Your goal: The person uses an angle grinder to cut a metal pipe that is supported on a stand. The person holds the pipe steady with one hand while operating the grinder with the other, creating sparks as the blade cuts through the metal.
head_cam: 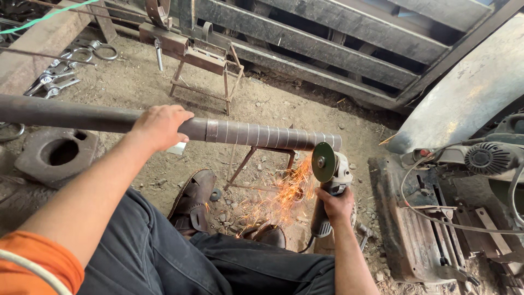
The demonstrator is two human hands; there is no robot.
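A long dark steel pipe (256, 134) lies level across a small metal stand (261, 164), scored with several ring marks near its right end. My left hand (158, 127) rests on top of the pipe and grips it. My right hand (334, 205) holds the body of an angle grinder (330, 173). Its green disc (323, 161) touches the pipe's right end, and orange sparks (281, 196) spray down to the left toward my shoes.
Another rusty stand (203, 60) stands behind on the dirt floor. Wrenches and rings (60, 74) lie at far left, above a heavy iron block with a hole (57, 155). A machine with cables (464, 180) and a steel frame fill the right side.
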